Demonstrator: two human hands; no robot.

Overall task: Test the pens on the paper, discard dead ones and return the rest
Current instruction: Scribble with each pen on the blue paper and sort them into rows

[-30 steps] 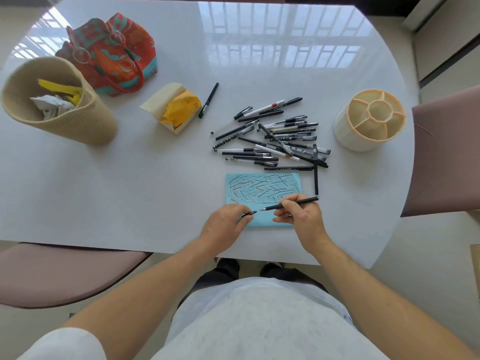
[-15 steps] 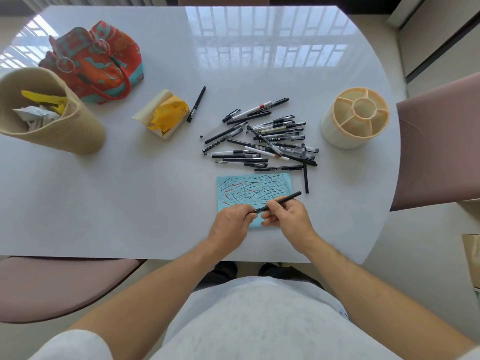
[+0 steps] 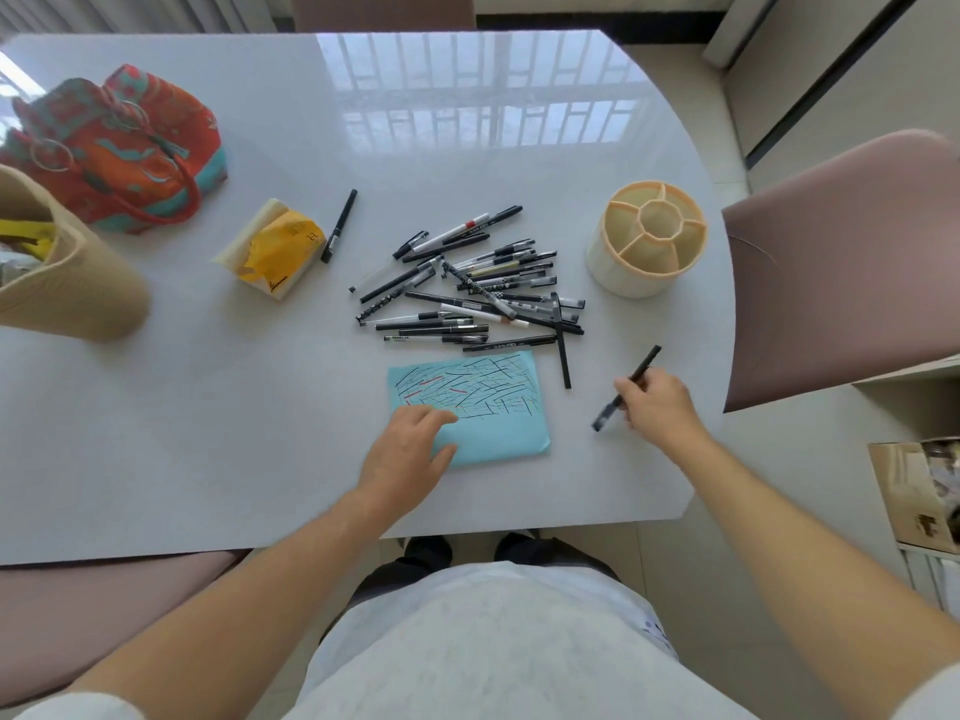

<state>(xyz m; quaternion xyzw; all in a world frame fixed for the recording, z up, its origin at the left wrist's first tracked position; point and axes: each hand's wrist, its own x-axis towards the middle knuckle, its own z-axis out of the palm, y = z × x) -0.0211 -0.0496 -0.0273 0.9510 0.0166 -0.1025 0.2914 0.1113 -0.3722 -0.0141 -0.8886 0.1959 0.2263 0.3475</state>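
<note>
A light blue paper (image 3: pixel 498 428) covered in pen strokes lies near the table's front edge. My left hand (image 3: pixel 408 449) rests flat on its lower left corner, fingers apart, holding nothing. My right hand (image 3: pixel 657 402) is to the right of the paper, closed around a capped black pen (image 3: pixel 602 415) held at a slant above the table. A pile of several black and white pens (image 3: pixel 467 293) lies behind the paper. A cream pen holder (image 3: pixel 647 239) with empty compartments stands at the right. A tan bin (image 3: pixel 67 283) with crumpled waste stands at the far left.
A single black pen (image 3: pixel 338 226) lies apart beside a yellow tissue pack (image 3: pixel 272 249). A red and teal bag (image 3: pixel 111 148) sits at the back left. Pink chairs (image 3: pixel 841 262) stand at the right and front left. A cardboard box (image 3: pixel 919 491) is on the floor at right.
The cap went onto the pen as the hands met. My right hand then carried the pen off the paper to the right, and my left hand settled flat on the paper.
</note>
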